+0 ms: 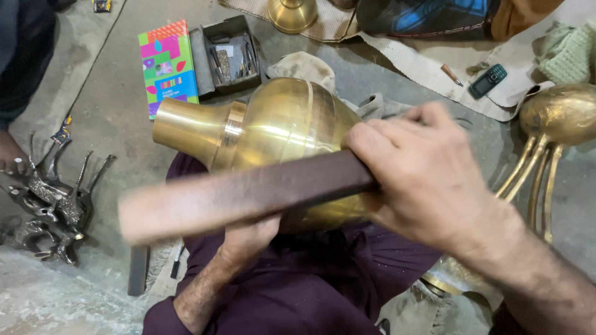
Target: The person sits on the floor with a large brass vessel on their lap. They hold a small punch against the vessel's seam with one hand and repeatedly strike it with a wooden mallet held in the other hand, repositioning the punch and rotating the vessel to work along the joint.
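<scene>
On the grey concrete floor [112, 118] around me lie a colourful box [169, 65], an open tool tray [231, 56] and a small phone [488, 80]. A brass vase [273, 133] lies on its side across my lap, my left hand [248, 239] cupping it from beneath. My right hand [422, 177] has its fingers closed tight around a dark wooden stick [242, 192] lying blurred across the vase.

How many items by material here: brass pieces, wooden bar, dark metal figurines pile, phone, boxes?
Brass pieces: 3, the vase steadied by the left hand, a base at top, a legged piece
Wooden bar in right hand: 1
Figurine pile: 1
Phone: 1
Boxes: 2, colourful, tool tray
Total: 8
</scene>
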